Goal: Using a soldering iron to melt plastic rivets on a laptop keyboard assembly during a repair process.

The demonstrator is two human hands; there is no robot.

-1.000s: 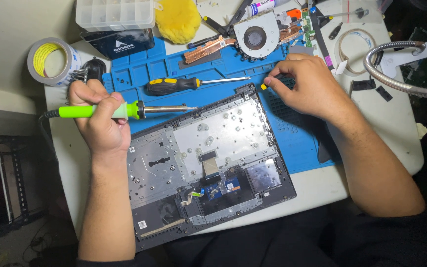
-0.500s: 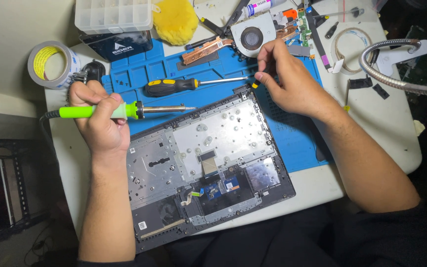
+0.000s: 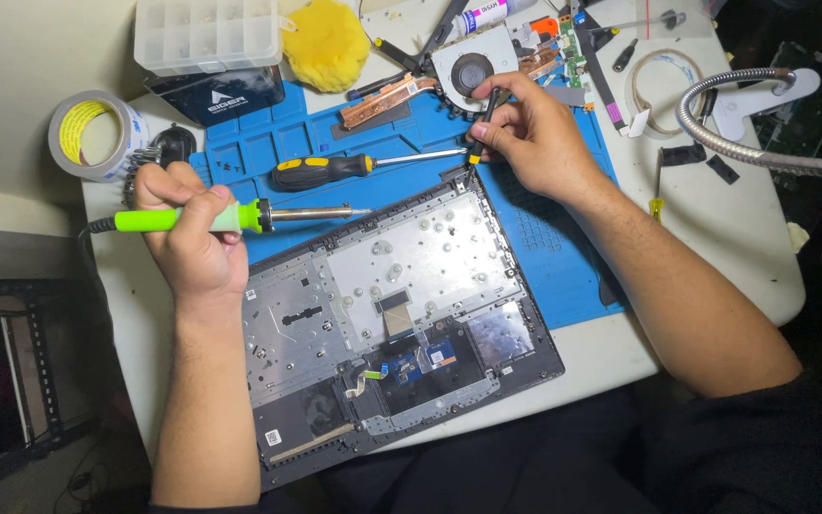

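An opened laptop base (image 3: 401, 314) lies on a blue work mat (image 3: 544, 247), its silver keyboard backplate showing. My left hand (image 3: 192, 238) grips a green-handled soldering iron (image 3: 240, 217) that points right, just above the laptop's far-left corner. My right hand (image 3: 535, 133) holds a small black tool with a yellow tip (image 3: 483, 124), its tip down at the laptop's far-right corner. A black-and-yellow screwdriver (image 3: 335, 171) lies loose on the mat between my hands.
A cooling fan with copper heatpipe (image 3: 449, 76), a yellow sponge (image 3: 325, 43), a clear parts box (image 3: 206, 33) and a tape roll (image 3: 88, 133) crowd the back of the white table (image 3: 734, 228). A flexible metal lamp neck (image 3: 763, 152) crosses at right.
My right hand moved left and toward the back, from the mat's right side to the laptop's far-right corner, and now holds the small tool upright. My left hand stayed with the soldering iron.
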